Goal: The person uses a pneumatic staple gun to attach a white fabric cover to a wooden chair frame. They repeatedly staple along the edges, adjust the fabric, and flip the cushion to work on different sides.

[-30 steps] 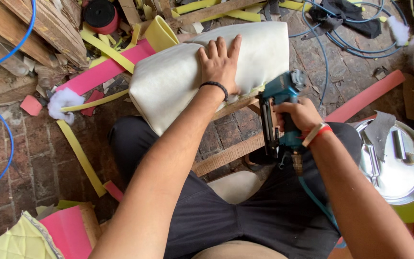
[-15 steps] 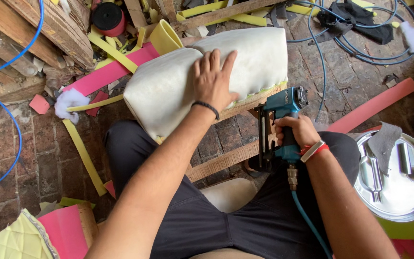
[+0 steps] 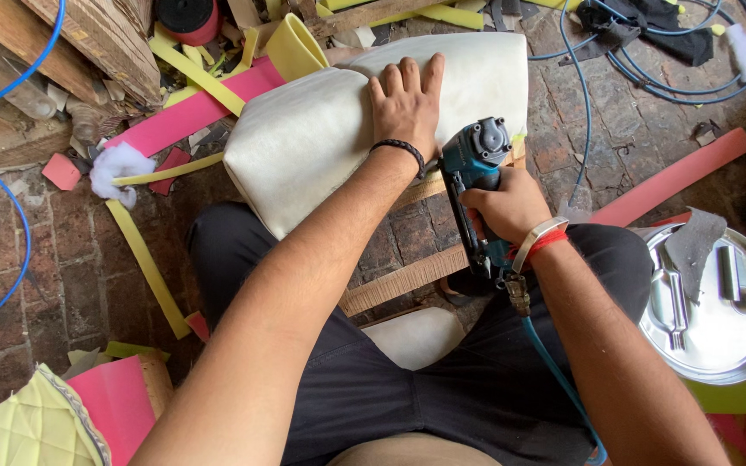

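Note:
A cream padded cushion (image 3: 304,138) on a wooden frame (image 3: 407,276) rests against my knees above the brick floor. My left hand (image 3: 406,99) lies flat on the cushion's top, fingers spread, pressing the fabric down. My right hand (image 3: 507,207) grips a teal pneumatic staple gun (image 3: 475,164), whose nose sits against the cushion's lower right edge by the frame. A blue air hose (image 3: 554,371) runs from the gun's base down past my leg.
A round metal tray (image 3: 718,332) with tools and a grey scrap sits at right. Yellow and pink foam strips (image 3: 183,112) litter the floor. Blue hoses (image 3: 10,216) cross left and top right. Wooden planks (image 3: 79,43) lie at top left.
The staple gun has moved up and left, from beside the frame to the cushion's lower edge. My left hand has stayed on the cushion.

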`<action>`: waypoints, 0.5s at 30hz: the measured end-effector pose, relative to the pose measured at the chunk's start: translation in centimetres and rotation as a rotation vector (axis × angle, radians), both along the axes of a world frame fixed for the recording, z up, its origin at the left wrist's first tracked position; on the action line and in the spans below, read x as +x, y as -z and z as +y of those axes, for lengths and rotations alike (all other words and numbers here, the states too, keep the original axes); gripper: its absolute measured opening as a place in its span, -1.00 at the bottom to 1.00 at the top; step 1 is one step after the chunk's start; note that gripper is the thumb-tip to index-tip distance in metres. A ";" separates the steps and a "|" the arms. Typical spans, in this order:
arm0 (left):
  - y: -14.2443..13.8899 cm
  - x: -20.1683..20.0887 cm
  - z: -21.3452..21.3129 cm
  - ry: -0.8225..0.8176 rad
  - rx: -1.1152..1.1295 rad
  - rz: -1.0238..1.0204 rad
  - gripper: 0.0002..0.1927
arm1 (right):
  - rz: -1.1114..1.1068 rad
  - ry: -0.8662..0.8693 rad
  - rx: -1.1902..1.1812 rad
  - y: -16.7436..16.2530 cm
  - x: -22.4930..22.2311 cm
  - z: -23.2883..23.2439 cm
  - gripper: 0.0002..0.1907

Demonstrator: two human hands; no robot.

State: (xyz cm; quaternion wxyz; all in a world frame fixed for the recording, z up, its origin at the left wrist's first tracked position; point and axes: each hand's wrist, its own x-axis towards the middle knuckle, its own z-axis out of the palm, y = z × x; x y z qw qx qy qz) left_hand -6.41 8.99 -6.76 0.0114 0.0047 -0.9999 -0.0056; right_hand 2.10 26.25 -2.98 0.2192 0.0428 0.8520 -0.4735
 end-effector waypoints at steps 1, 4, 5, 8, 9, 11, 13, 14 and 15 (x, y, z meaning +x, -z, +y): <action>0.2 -0.1 0.0 0.000 0.001 0.008 0.41 | 0.004 -0.010 0.049 -0.2 -0.1 -0.2 -0.84; 0.7 -0.5 0.2 0.021 0.019 0.001 0.34 | 0.010 -0.046 0.154 -0.5 -0.3 -0.3 -0.81; 0.8 -0.7 0.3 0.024 0.004 0.006 0.32 | 0.013 -0.056 0.183 -0.5 -0.4 -0.3 -0.79; 0.9 -1.2 0.3 0.020 -0.022 0.000 0.29 | -0.040 -0.047 0.169 -0.5 -1.0 -0.3 -0.84; 0.8 -1.3 0.3 0.025 -0.015 -0.013 0.29 | -0.024 -0.050 0.176 -0.4 -1.0 -0.3 -0.83; 0.7 -1.4 0.2 0.038 0.014 -0.028 0.30 | 0.019 -0.050 0.197 -0.1 -1.1 0.0 -0.80; 0.4 -1.3 -0.1 0.036 0.051 -0.038 0.34 | 0.009 0.014 0.036 0.4 -0.9 0.5 -0.83; 0.2 -1.2 -0.2 0.043 0.071 -0.030 0.37 | 0.004 0.048 -0.049 0.7 -0.8 0.9 -0.85; 0.0 -1.1 -0.4 0.053 0.089 -0.023 0.40 | -0.021 0.082 -0.116 1.0 -0.7 1.5 -0.87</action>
